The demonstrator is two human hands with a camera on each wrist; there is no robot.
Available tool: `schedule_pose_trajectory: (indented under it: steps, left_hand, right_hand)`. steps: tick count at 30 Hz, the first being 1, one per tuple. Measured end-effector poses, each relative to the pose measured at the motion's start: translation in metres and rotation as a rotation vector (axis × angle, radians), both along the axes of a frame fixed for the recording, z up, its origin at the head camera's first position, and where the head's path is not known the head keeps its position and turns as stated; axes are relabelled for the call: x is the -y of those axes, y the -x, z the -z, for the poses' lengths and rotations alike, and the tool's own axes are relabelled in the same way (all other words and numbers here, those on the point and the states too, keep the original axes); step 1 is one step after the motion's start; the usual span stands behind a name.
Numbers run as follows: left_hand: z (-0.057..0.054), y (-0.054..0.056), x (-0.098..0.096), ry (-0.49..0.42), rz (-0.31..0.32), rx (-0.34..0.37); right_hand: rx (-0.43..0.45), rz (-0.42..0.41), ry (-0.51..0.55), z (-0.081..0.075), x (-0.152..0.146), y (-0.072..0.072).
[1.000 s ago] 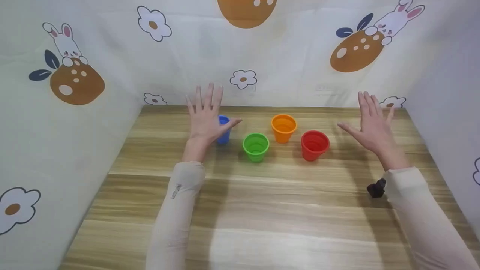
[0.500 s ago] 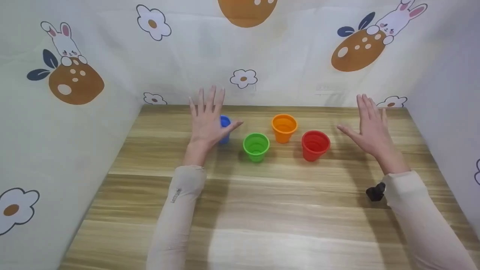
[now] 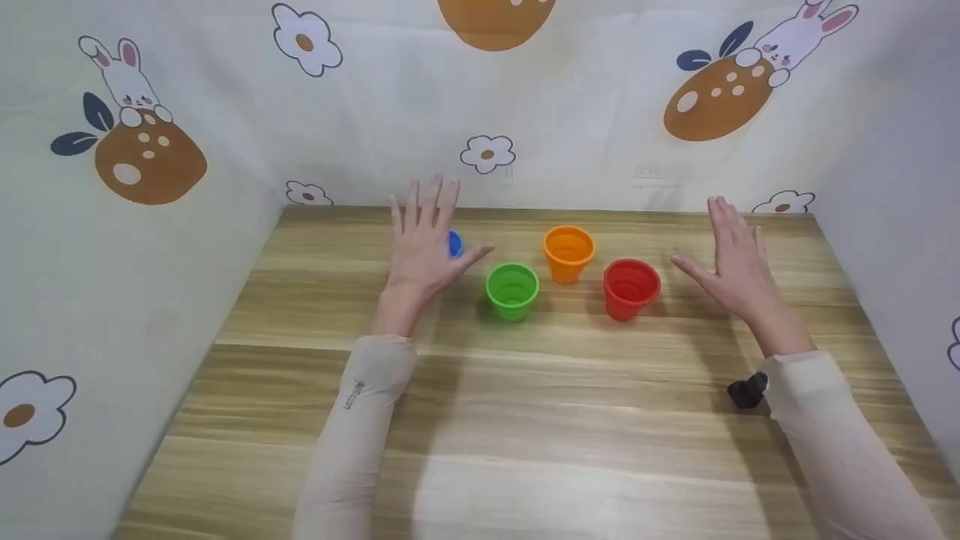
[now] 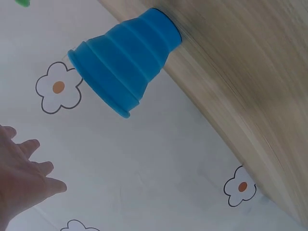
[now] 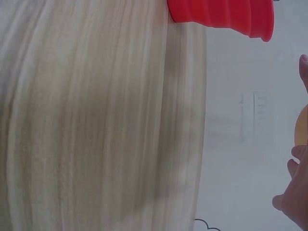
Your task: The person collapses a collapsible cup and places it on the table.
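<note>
One green cup (image 3: 513,294) stands upright on the wooden desk (image 3: 570,420), with an orange cup (image 3: 568,256) behind to its right and a red cup (image 3: 631,290) farther right. The left hand (image 3: 422,251), spread wide, hovers near a blue cup (image 4: 125,60), partly hiding it in the head view. The right hand (image 3: 739,266), thumb held wide of its fingers, hovers apart, right of the red cup.

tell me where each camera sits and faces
Head: worn there, facing forward and down at table; sleeves, left grip, right grip show.
Left wrist: worn there, facing blue cup and wall; part of left grip shows.
Right wrist: worn there, facing table and red cup; part of right grip shows.
Head and left wrist share blue cup.
</note>
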State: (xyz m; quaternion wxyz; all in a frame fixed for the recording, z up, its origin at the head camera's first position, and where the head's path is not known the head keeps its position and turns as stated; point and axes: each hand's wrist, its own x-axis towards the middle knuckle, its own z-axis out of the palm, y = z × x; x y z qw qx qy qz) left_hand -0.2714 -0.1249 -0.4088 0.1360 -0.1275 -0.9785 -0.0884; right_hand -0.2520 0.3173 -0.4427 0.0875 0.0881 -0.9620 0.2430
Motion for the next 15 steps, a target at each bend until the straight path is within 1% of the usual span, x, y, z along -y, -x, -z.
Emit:
schedule_pose_trajectory:
  steps: [7,15]
  left_hand:
    - [0.0014,-0.0032,-0.0045,-0.03,0.03,-0.013]
    - [0.0025,-0.0048,-0.0088,-0.029,0.05,-0.012]
  right_hand:
    - [-0.011,-0.022,0.035,0.0026,0.004,-0.0039]
    - [-0.03,-0.035,0.074,0.0072,0.0068,-0.0072]
